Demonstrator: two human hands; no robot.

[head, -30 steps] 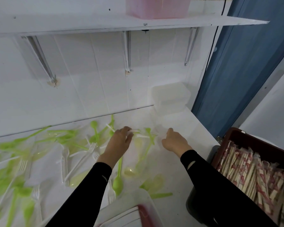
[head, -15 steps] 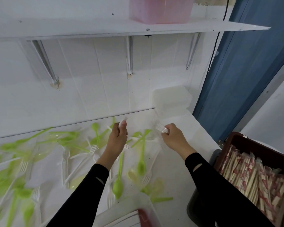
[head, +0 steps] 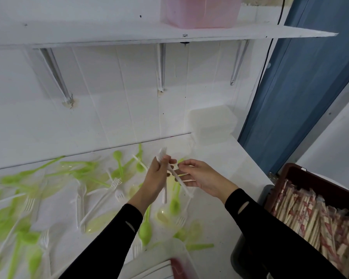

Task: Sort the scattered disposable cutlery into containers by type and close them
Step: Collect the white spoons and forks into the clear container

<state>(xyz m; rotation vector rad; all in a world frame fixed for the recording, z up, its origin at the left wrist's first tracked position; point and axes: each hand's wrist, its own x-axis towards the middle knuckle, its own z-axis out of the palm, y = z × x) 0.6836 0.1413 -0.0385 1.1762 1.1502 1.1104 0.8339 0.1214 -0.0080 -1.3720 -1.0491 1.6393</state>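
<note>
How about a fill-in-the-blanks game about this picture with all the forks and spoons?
1. The left hand holds forks that are ___ in colour.
2. The spoon beside the left sleeve is bright ___.
3. The pink box sits up on the ___.
4. The brown crate on the right is full of wrapped ___.

Missing words: white; green; shelf; chopsticks.

We look over a white worktop. Left of the left grip, bright green plastic spoons and white plastic forks lie scattered, some crossing. More spoons lie beneath the right grip. Beyond it, translucent lidded plastic containers sit stacked against the wall.
</note>
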